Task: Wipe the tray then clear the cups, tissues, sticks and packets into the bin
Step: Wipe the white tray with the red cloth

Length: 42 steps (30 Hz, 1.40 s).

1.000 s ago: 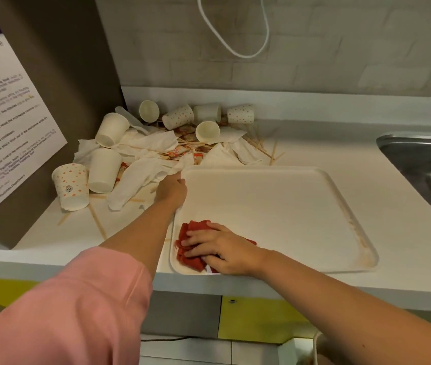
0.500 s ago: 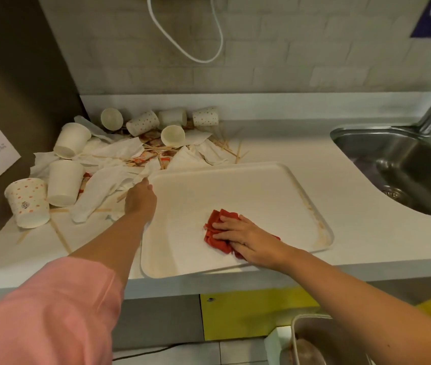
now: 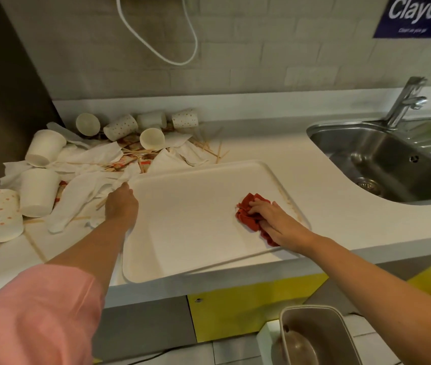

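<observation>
A white tray (image 3: 190, 222) lies on the counter, slightly overhanging the front edge. My right hand (image 3: 277, 222) presses a crumpled red cloth (image 3: 248, 214) flat on the tray's right part, near a brownish stain along the right rim. My left hand (image 3: 121, 204) grips the tray's left rim and holds it still. Left of and behind the tray lies a heap of several paper cups (image 3: 38, 191), white tissues (image 3: 85, 191), wooden sticks (image 3: 217, 151) and small packets (image 3: 127, 159). A grey bin (image 3: 317, 335) stands open on the floor below the counter, at the lower right.
A steel sink (image 3: 393, 159) with a tap (image 3: 406, 101) is set in the counter to the right. A dark panel (image 3: 4, 88) closes off the left side. A white cable (image 3: 156, 35) hangs on the tiled back wall.
My right hand has slid the red cloth from the tray's front left across to its right part. My left hand stays on the left rim. My view has turned to the right.
</observation>
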{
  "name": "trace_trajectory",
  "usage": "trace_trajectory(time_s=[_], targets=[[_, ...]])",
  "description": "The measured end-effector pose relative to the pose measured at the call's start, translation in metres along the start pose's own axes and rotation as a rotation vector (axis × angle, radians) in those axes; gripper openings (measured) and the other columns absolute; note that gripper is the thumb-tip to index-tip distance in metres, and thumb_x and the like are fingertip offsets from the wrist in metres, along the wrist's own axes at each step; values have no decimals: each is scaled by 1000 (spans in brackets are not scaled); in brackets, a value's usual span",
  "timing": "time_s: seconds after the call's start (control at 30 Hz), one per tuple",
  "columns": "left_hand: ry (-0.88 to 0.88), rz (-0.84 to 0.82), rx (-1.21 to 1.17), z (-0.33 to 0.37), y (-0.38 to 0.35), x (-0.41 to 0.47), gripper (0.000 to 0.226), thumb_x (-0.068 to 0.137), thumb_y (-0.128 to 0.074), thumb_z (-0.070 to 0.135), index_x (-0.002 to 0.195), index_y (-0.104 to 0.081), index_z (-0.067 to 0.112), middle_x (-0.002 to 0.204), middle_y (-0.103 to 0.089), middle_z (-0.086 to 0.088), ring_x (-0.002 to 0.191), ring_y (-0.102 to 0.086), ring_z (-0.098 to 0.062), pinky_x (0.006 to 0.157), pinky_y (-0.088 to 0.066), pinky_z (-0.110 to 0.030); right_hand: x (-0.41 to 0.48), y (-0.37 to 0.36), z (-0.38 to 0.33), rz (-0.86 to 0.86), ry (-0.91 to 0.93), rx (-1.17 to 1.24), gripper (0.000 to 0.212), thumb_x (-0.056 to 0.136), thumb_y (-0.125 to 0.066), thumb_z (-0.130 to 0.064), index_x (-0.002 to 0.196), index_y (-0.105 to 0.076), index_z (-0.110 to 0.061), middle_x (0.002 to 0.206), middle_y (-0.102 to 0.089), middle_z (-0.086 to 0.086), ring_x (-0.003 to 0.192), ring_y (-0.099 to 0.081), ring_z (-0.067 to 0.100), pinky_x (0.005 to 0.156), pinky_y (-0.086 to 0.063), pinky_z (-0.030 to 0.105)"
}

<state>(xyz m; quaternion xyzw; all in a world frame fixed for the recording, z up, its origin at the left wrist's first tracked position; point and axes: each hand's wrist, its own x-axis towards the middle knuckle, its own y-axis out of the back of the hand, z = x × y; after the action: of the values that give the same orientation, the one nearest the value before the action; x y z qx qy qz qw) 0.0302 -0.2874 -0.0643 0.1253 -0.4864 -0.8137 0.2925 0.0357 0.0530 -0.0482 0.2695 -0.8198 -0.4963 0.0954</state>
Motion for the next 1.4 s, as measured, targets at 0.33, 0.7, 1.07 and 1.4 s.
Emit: trace_trajectory(time_s=[0.33,0.7,1.07,1.4], targets=[[27,-29,183,6,0,2,31,99,-32,8,125,-47,-2,123,-53,-29,114,-51,-43,91,-42,-46,-11,3,-7,81,-256,-501,38,98,-38,-30,135,-38,-19,133,-38,9,118,-40,29,90,-41,36],[81,-22,236,11,-9,3,36,95,-34,0,131,-40,0,126,-51,-29,117,-50,-43,93,-43,-49,-2,-6,-17,14,-431,-591,50,89,-52,-7,133,-29,-10,128,-40,20,118,-43,33,90,-49,36],[89,-22,212,8,-12,7,41,95,-36,-2,136,-36,-2,127,-51,-30,118,-49,-43,93,-44,-50,36,-5,-2,91,-421,-525,47,90,-48,-8,133,-30,-11,132,-33,23,123,-36,38,92,-48,45],[106,-7,207,8,-12,6,40,94,-37,-3,134,-39,-3,127,-52,-29,117,-50,-42,92,-44,-48,95,18,5,125,-351,-454,38,96,-39,-14,133,-35,-6,131,-39,21,122,-39,36,94,-45,44]])
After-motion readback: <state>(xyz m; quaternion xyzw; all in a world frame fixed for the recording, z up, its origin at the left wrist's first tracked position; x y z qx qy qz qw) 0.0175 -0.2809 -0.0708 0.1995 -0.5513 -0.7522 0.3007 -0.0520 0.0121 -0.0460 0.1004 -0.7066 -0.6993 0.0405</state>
